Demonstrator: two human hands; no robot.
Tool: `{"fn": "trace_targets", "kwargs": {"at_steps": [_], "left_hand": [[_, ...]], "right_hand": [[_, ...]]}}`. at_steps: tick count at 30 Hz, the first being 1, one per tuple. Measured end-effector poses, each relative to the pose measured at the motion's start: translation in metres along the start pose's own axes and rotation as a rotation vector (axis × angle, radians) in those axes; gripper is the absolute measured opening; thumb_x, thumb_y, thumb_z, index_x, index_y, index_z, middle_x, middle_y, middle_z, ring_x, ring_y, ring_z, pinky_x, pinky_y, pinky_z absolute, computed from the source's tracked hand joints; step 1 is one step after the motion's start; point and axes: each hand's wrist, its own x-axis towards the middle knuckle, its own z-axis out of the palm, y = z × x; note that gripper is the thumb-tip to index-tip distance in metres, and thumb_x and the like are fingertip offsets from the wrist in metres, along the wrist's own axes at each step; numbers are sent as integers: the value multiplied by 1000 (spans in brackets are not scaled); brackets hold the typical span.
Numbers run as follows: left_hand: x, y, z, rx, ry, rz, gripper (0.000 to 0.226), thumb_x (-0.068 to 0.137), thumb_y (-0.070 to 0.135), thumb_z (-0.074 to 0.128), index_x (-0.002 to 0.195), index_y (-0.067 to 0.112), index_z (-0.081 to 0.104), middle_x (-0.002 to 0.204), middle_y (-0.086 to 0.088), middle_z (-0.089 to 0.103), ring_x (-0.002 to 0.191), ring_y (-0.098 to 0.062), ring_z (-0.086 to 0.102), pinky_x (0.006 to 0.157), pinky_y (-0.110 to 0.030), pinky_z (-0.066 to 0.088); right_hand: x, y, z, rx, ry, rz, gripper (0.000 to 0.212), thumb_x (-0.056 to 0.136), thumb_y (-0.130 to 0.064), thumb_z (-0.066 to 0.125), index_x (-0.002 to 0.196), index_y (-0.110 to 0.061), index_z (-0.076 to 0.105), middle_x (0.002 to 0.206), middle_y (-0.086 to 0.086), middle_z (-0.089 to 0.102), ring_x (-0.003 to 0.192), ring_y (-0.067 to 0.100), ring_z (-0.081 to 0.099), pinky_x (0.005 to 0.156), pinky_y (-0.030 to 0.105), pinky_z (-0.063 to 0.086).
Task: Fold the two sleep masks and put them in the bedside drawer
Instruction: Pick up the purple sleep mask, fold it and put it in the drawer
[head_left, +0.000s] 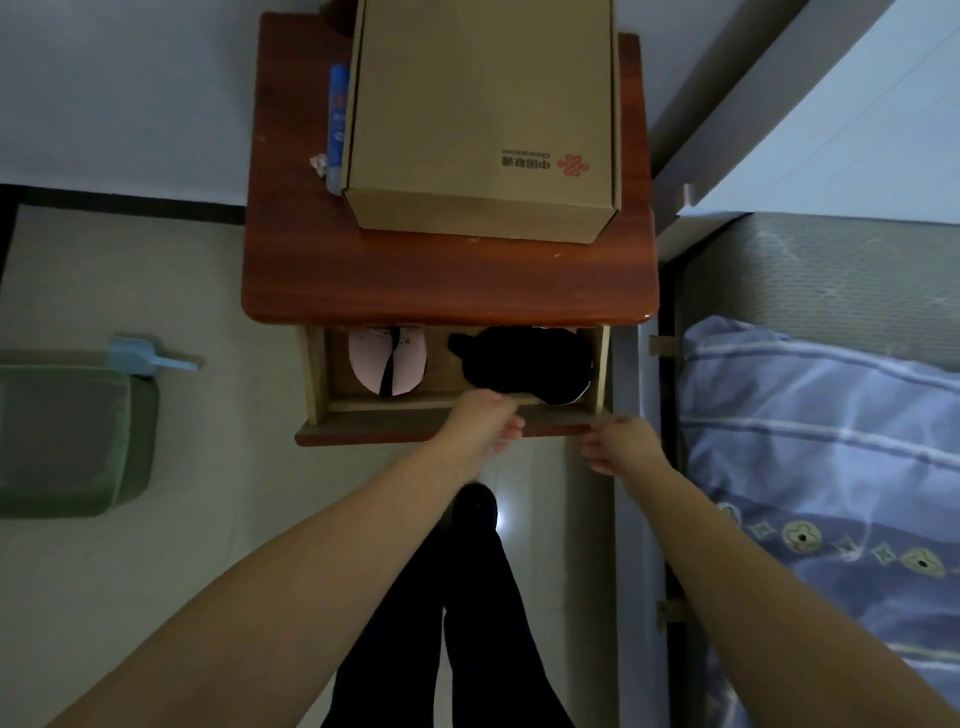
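lying folded, apparently, both masks (387, 364) fill drawer (311, 374).

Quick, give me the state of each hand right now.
Left hand: fingers curled at the drawer front, holding no mask.
Right hand: open, fingers loose at the drawer front's right end, holding nothing.

drawer (602, 364) open – masks (387, 361) fill both sides | middle gap free | tabletop (447, 280) overhangs rear
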Motion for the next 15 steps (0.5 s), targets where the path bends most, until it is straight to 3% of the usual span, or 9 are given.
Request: {"fn": "trace_targets", "kwargs": {"at_steps": [2, 3, 6, 10, 13, 15], "left_hand": [[21, 10, 35, 354, 33, 279, 31, 92, 22, 50, 121, 11, 50, 96, -3, 60, 81, -14, 57, 74, -31, 48], [34, 13, 52, 493, 50, 367, 43, 90, 25, 53, 130, 13, 43, 113, -6, 57, 95, -18, 57, 80, -33, 48], [70, 6, 87, 793, 80, 454, 67, 87, 31, 58, 144, 18, 25, 143, -14, 35, 129, -31, 39, 101, -42, 42], [91, -9, 92, 877, 211, 553, 49, 90, 24, 53, 136, 17, 39, 137, -14, 40, 123, -31, 43, 95, -41, 45], [84, -8, 79, 819, 258, 649, 24, 92, 18, 48, 115, 12, 56, 120, -11, 54, 107, -26, 54, 86, -40, 50], [73, -1, 65, 721, 254, 691, 17, 93, 16, 48, 102, 8, 60, 108, -11, 59, 96, -24, 58, 80, -36, 50]], "right_hand": [[5, 0, -9, -47, 63, -150, 23, 91, -8, 42, 107, -10, 59, 97, 12, 66, 89, 27, 65, 81, 42, 55], [7, 0, -12, -68, 60, -210, 28, 89, -7, 41, 111, -12, 59, 101, 11, 67, 93, 28, 65, 85, 44, 54], [12, 4, -17, -62, 10, -307, 34, 84, -3, 41, 110, -18, 59, 101, 7, 70, 91, 22, 68, 82, 36, 53], [18, 8, -18, 60, 13, -343, 35, 85, 5, 39, 110, -13, 58, 89, 0, 70, 70, 4, 69, 57, 13, 50], [17, 7, -15, 40, -16, -344, 37, 88, 2, 42, 122, -8, 54, 99, 3, 65, 90, 17, 65, 80, 29, 53], [11, 3, -9, 29, -54, -360, 40, 90, -2, 45, 129, -9, 50, 104, 2, 63, 98, 20, 63, 83, 31, 52]]}}
